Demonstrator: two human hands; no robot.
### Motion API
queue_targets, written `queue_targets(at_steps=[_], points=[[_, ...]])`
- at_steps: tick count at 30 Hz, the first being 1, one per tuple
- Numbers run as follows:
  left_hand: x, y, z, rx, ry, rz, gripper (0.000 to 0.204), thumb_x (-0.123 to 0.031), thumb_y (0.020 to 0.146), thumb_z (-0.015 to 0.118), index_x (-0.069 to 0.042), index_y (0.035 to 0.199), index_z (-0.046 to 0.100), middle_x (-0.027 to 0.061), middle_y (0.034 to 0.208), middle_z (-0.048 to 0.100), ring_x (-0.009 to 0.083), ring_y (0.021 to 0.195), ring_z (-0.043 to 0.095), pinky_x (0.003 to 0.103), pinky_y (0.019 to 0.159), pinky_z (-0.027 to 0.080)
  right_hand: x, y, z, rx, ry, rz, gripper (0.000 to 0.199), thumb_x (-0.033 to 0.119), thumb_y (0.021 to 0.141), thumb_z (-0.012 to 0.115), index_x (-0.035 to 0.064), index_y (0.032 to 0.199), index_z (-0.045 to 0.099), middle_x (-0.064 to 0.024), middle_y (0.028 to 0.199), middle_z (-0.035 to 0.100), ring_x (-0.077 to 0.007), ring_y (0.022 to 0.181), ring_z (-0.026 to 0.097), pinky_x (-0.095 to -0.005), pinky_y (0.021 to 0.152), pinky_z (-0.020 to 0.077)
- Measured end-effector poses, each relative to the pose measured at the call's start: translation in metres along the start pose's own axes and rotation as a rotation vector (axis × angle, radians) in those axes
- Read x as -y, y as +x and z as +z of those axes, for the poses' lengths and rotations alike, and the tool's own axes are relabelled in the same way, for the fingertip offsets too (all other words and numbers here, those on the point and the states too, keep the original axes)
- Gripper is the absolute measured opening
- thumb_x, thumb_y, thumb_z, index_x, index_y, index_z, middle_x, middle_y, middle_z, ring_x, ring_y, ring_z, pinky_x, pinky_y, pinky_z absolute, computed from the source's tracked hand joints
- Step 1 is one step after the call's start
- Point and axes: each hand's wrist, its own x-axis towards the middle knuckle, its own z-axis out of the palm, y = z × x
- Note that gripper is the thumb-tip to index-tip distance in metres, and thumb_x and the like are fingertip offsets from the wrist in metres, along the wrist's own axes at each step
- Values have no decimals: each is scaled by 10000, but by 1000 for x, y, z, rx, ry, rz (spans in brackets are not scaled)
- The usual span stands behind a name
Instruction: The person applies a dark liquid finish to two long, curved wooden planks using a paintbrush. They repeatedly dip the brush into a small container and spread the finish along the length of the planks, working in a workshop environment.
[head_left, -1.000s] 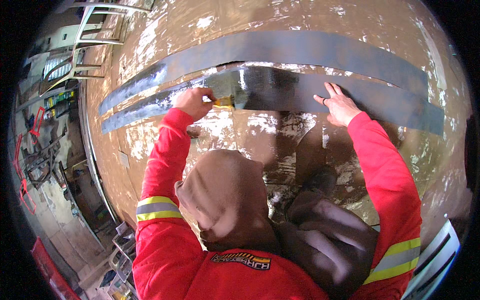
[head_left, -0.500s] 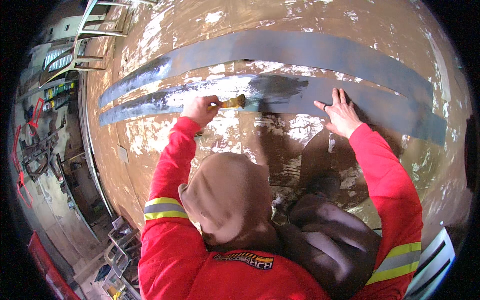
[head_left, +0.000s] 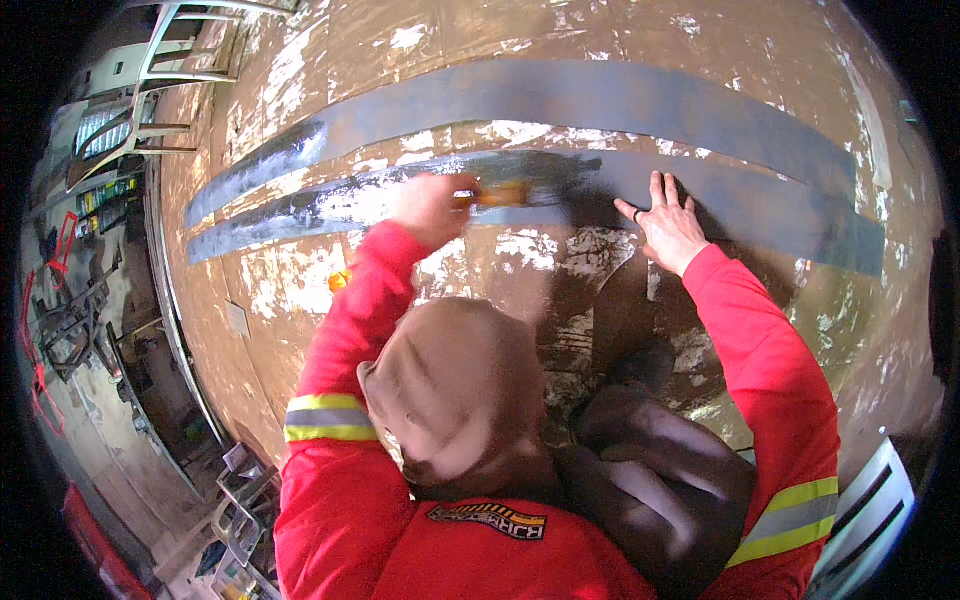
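Observation:
Two long, curved grey strips lie side by side on a brown, white-blotched surface: the far strip (head_left: 620,92) and the near strip (head_left: 770,210). My left hand (head_left: 432,208), blurred by motion, is closed around a paintbrush (head_left: 503,193) with a yellowish handle, over the near strip. Dark, wet-looking coating (head_left: 560,170) covers the left and middle of that strip, with strong glare at the left. The far strip carries a dark coating at its left end. My right hand (head_left: 672,230), wearing a dark ring, rests with spread fingers on the near strip, right of the coating.
A small orange object (head_left: 340,281) sits beside my left forearm. Pale wooden frames (head_left: 150,95) stand at the far left. Beyond the brown surface's left edge are red frames (head_left: 62,250) and workshop clutter. A white slatted piece (head_left: 868,515) is at the lower right.
My left hand and the brush have moved right along the near strip. The dark coating reaches slightly farther. An orange object now shows beside my left forearm. My right hand keeps its place on the strip.

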Motion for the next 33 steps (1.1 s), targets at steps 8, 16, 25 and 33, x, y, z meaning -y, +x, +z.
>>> queue_targets(at_steps=[8,16,25,33], points=[[7,27,41,230,558,-184,174,-143,793,588,-151,922,705,90,804,692,260,761,685,396,641,538,0,2,12,-20,-41,-6,568,205,861,559,372,1378,393,-236,1469,200,-428,1357,219,-605,976,359],[-28,53,36,160,546,23,175,-173,771,564,-115,891,677,151,752,671,320,715,670,434,622,537,-5,6,11,-69,-52,-11,532,244,879,529,386,1374,397,-251,1455,223,-444,1345,225,-617,971,344],[-16,82,13,75,394,-36,199,-175,766,552,-169,923,674,134,834,674,338,797,654,448,697,525,-3,5,13,-58,-37,6,470,209,927,427,388,1362,417,-248,1459,225,-454,1341,233,-626,962,342],[51,65,2,173,647,-252,182,-173,797,572,-161,937,689,99,909,689,298,878,668,429,706,546,-3,4,12,-38,-17,5,471,207,923,438,364,1367,417,-249,1460,217,-460,1341,221,-611,974,347]])
